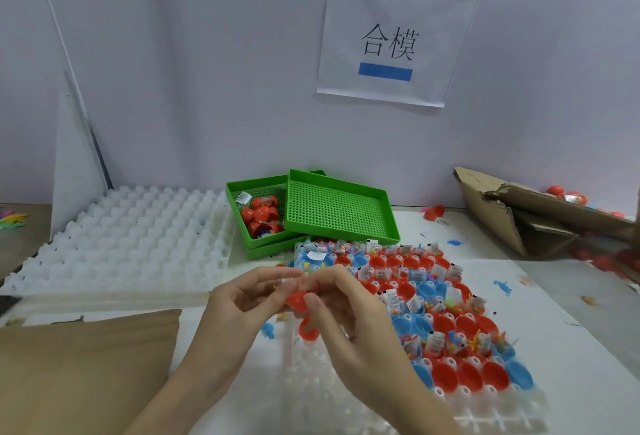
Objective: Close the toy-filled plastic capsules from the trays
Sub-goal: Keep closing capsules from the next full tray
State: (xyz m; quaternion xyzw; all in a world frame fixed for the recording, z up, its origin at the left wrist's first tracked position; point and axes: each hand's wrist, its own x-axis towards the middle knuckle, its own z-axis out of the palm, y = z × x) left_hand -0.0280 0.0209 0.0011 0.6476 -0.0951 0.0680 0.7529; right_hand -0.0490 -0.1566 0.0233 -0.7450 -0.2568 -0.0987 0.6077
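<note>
My left hand (pixel 242 299) and right hand (pixel 343 310) both pinch one red capsule (pixel 297 300) above the tray (pixel 485 403).

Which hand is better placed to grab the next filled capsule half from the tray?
Right, probably. The right hand sits next to the filled rows of the capsule tray, which extend to its right. The left hand is farther off. Both now grip the red capsule.

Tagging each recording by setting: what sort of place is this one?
Probably a small toy-packing workstation: a moulded tray of red and blue capsule halves with bagged toys, green bins, a cardboard carton, and a taped paper sign on the partition.
</note>
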